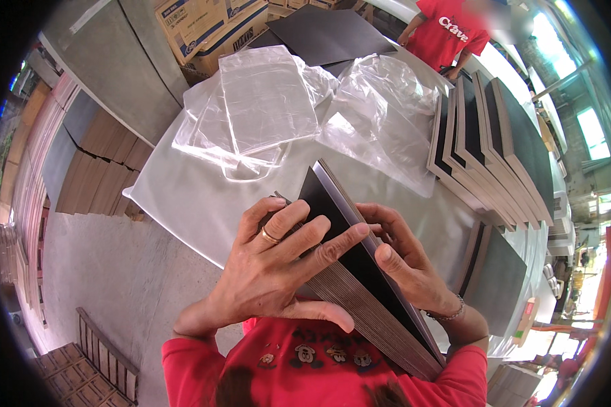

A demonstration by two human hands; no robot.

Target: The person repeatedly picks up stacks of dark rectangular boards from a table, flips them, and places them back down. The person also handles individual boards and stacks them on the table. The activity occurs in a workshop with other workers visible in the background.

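Note:
A thick stack of thin black sheets [380, 283] with grey-brown edges stands tilted against my front. Near its top the sheets part into a wedge-shaped gap. My left hand [278, 254], with a ring on one finger, lies over the left part of the stack. Its fingers are spread, the index finger reaches across the gap to the right-hand sheets, and the thumb sticks out free. On the right side my right hand [407, 258] steadies the sheets between thumb and fingers; some of its fingertips are hidden. A bracelet circles that wrist.
Clear plastic bags [268, 102] lie across the pale covered table [183, 183]. Several stacks of dark boards [489, 142] stand at the right, with another stack [492, 271] nearer me. Cardboard boxes [214, 30] sit at the back. A person in red [448, 34] stands beyond the table.

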